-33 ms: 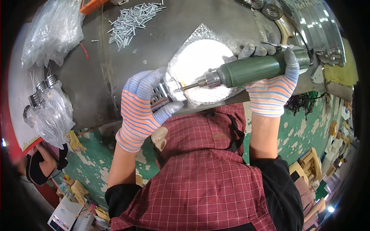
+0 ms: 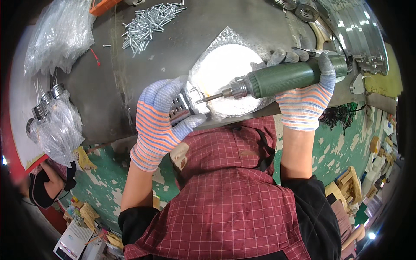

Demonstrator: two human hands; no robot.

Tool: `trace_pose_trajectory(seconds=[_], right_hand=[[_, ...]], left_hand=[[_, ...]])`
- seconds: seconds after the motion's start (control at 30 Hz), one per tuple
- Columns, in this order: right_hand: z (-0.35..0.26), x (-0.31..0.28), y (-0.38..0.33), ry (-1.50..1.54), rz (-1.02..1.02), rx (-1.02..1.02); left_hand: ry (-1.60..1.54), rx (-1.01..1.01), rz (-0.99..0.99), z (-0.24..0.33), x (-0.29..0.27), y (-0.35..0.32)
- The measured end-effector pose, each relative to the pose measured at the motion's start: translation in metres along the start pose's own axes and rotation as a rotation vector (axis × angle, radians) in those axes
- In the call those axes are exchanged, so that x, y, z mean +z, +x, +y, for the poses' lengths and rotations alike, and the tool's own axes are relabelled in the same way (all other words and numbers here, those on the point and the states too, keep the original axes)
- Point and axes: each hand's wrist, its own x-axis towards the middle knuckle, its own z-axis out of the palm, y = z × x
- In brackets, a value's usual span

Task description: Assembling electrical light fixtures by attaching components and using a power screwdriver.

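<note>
At the grey metal tabletop [image 2: 182,47] edge, a small slotted metal bracket [image 2: 181,107] is pinched by the left hand [image 2: 158,123]; a green cylindrical power screwdriver [image 2: 286,78] is gripped by the right hand [image 2: 305,93], bit against the bracket.

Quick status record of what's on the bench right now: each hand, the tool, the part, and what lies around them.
Left hand: striped glove, grips a small metal bracket at the bench edge
Right hand: striped glove, wrapped around a green power screwdriver
Tool tip: horizontal, meets the bracket
Under the work: bright round plate on foil
Bench: grey metal
Far side: pile of screws
Left edge: clear plastic bags
</note>
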Motion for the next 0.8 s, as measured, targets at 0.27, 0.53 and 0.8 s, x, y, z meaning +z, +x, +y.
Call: trace_pose_trajectory(seconds=[0.27, 0.53, 0.8], right_hand=[[0.006, -0.002, 0.009, 0.014, 0.064, 0.051], [0.013, 0.002, 0.012, -0.045, 0.236, 0.028], [0.016, 0.008, 0.006, -0.073, 0.266, 0.028]], left_hand=[[0.158, 0.081, 0.017, 0.003, -0.005, 0.003], [0.097, 0.056, 0.023, -0.001, 0.0, 0.001], [0.122, 0.052, 0.027, -0.004, 0.002, -0.001]])
